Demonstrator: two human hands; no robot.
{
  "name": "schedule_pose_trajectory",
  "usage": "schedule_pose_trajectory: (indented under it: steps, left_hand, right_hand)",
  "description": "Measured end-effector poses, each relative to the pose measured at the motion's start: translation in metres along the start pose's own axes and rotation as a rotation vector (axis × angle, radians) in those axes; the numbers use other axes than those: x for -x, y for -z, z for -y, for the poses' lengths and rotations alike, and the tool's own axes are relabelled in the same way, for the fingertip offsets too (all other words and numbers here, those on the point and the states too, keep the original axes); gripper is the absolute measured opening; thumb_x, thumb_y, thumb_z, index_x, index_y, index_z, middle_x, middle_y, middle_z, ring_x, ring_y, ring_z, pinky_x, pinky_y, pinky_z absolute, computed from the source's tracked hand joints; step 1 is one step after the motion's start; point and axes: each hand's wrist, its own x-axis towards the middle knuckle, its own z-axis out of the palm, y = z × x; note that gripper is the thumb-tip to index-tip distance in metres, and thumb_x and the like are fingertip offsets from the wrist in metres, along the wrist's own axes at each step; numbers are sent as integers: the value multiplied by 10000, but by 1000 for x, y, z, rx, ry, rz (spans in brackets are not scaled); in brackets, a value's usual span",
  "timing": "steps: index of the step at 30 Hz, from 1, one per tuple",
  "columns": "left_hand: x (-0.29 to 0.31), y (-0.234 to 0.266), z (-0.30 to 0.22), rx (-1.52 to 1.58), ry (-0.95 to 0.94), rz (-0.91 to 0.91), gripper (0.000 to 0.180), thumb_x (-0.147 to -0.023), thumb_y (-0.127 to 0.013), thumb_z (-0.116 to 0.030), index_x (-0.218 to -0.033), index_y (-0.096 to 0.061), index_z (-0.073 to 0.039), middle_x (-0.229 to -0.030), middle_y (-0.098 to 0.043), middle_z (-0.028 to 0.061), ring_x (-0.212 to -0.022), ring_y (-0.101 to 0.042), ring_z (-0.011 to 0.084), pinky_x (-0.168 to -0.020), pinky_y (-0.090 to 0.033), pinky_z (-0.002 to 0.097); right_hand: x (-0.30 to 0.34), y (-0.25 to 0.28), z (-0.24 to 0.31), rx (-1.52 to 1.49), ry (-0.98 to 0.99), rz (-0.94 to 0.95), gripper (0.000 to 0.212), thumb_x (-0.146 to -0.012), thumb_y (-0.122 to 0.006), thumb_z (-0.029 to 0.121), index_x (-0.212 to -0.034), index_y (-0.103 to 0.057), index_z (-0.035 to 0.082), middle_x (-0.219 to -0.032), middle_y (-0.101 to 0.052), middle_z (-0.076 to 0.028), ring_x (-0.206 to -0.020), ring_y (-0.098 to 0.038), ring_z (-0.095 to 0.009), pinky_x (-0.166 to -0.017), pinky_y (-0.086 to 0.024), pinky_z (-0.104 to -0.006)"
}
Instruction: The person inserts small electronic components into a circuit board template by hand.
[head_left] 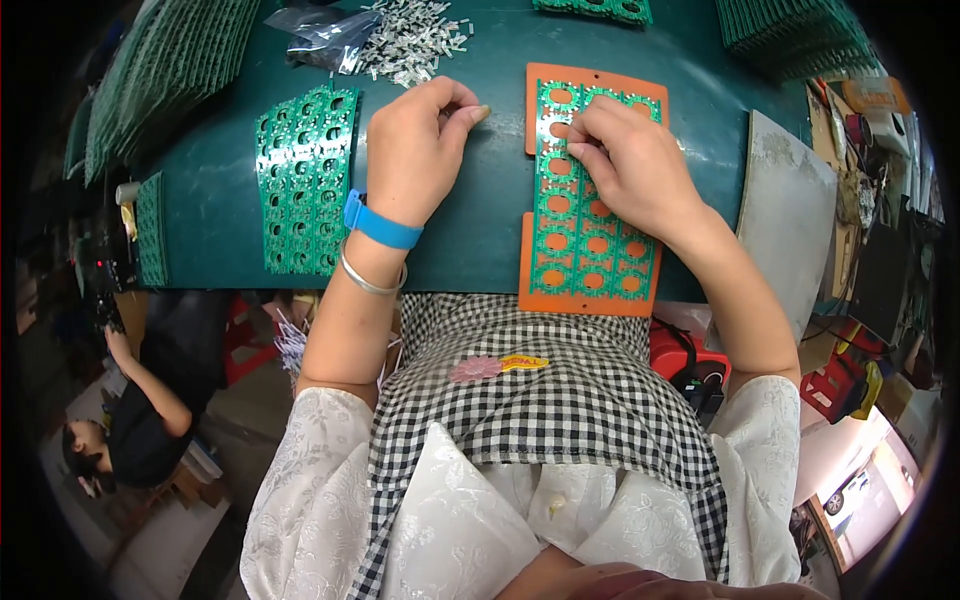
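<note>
A green circuit board panel (pixel 556 224) with rows of round openings lies on an orange fixture plate (pixel 527 270) at the table's front edge. My right hand (pixel 632 165) is over the panel's upper part, thumb and fingertips pinched close to its left column; whatever they hold is hidden. My left hand (pixel 420 145), with a blue band at the wrist, hovers over the table left of the fixture. Its thumb and forefinger press together, and anything between them is too small to make out. Just beyond it lies a heap of small silvery-white parts (pixel 415 40).
Green board panels (pixel 305 180) lie left of my left hand. Taller board stacks stand at the far left (pixel 175 65) and far right (pixel 795 35). A clear plastic bag (pixel 325 40) touches the heap. A grey sheet (pixel 790 200) borders the right side. Another person (pixel 170 400) is at left.
</note>
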Motion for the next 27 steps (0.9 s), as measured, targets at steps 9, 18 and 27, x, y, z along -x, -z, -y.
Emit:
schedule_pose_trajectory:
  steps: [9,18,27]
  left_hand:
    - [25,6,-13,183,-26,18,83,-817,-728,-46,-896,-720,-20,-756,-699,103,-613,-644,154,-570,-508,277]
    - [39,2,-17,311,-5,90,129,-840,-686,-7,-963,-720,-20,-805,-718,92,-657,-663,134,-600,-522,263]
    - [43,-3,-21,369,-4,113,156,-838,-681,15,-989,-713,-9,-831,-727,99,-709,-686,130,-651,-546,250]
  right_hand:
    - [1,2,-1,25,-1,14,123,-896,-627,145,-918,-652,26,-905,-631,-116,-861,-644,-326,-720,-518,-440]
    - [0,-4,-3,77,54,-39,99,-887,-634,147,-921,-657,57,-908,-634,-99,-859,-644,-311,-709,-521,-437]
    - [3,-7,0,188,122,-42,89,-851,-650,128,-895,-627,55,-898,-624,-80,-917,-637,-288,-699,-527,-429]
